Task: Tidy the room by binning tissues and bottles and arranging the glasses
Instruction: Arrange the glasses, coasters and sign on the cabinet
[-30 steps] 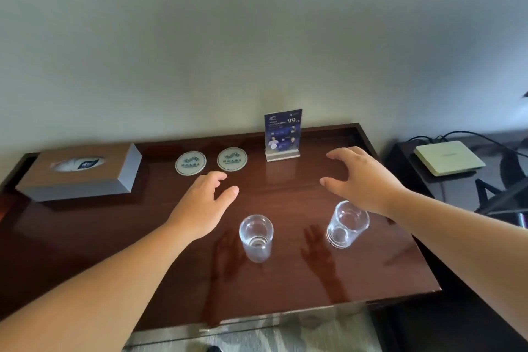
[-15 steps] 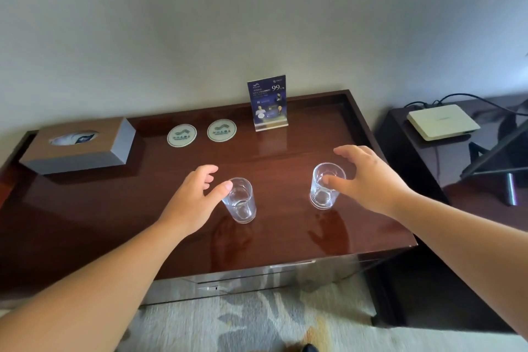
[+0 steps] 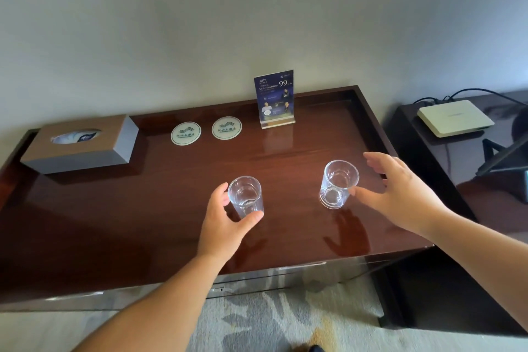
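Note:
Two clear empty glasses stand upright on the dark glossy wooden table (image 3: 114,208). My left hand (image 3: 221,226) wraps the left glass (image 3: 245,196), fingers against its left side and thumb across its lower front. The right glass (image 3: 338,183) stands further right. My right hand (image 3: 400,197) is spread beside it, thumb tip touching its right side and fingers apart behind it. Two round white coasters (image 3: 186,133) (image 3: 226,128) lie near the back edge.
A tissue box (image 3: 80,148) sits at the back left, and a blue card stand (image 3: 274,97) at the back middle. To the right, a lower dark side table (image 3: 423,151) carries a white device (image 3: 454,117) with cables. Patterned carpet lies below the table's front edge.
My view has pulled back and both hands have come down to the glasses. The left hand has closed around the left glass. The right thumb has reached the right glass.

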Available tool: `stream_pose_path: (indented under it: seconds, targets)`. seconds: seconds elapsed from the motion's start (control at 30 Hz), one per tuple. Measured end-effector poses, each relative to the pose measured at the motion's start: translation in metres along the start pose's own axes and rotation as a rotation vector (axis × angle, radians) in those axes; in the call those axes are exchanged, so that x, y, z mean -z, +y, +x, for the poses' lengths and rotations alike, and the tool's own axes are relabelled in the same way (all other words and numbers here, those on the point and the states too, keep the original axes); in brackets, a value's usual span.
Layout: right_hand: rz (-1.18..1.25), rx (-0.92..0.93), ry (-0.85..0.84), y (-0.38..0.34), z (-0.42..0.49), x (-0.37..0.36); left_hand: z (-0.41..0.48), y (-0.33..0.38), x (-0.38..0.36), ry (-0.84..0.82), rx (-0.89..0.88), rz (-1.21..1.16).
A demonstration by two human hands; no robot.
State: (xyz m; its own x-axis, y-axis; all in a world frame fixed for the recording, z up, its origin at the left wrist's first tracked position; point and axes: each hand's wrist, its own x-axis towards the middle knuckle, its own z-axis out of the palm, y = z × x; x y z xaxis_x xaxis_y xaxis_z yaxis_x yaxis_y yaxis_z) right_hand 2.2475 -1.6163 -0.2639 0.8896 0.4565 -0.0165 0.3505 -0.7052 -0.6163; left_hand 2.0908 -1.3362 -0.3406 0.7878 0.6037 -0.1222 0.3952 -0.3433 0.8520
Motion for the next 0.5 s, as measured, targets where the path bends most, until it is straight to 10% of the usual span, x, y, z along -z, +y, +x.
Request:
stream_pose_path:
  seconds: [0.5]
  targets:
    - [0.045, -0.022, -0.023, 0.017, -0.012, -0.016, 0.011, 0.008, -0.034, 0.081, 0.063, -0.166]
